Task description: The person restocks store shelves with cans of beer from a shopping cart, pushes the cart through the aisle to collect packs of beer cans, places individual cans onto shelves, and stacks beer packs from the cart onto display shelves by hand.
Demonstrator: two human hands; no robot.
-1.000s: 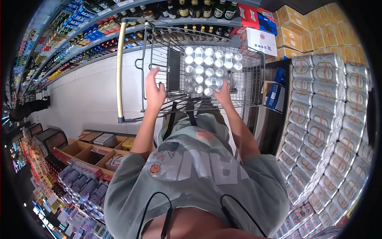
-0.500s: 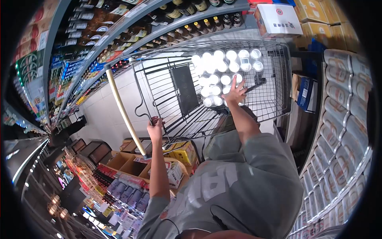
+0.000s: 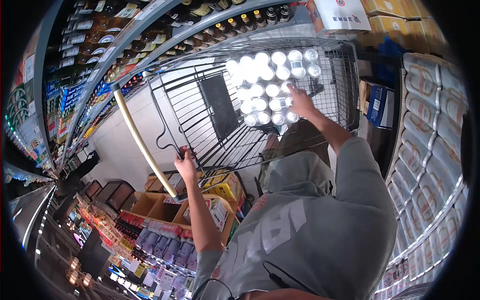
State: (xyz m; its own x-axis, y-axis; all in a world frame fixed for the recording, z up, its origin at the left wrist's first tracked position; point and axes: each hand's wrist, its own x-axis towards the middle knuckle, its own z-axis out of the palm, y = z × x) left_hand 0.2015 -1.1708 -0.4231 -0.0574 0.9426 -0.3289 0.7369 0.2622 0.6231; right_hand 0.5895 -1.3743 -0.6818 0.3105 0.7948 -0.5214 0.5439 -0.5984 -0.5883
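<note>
A wire shopping cart (image 3: 354, 90) stands before me, with a pale yellow handlebar (image 3: 142, 140) at its left end. Inside it lie two packs of silvery-white cans, glaring brightly: the far pack (image 3: 280, 59) and the near pack (image 3: 257, 91). My left hand (image 3: 185, 164) is closed around the cart's dark metal frame, just right of the handlebar. At the right end of the near pack, my right hand (image 3: 303, 102) has its fingers bent against the cans. Its fingertips are partly hidden by glare and by the hand itself.
Bottle shelves (image 3: 220, 32) run along the far side. Stacked packs of cans (image 3: 425, 130) line the right, near a blue box (image 3: 381, 106). A white carton (image 3: 340, 17) stands at the back. Close behind the cart's handle are divided cardboard boxes (image 3: 162, 207).
My right hand has gone from spread fingers on top of the near pack to its right end. The left hand keeps its hold on the cart frame. The view has shifted slightly.
</note>
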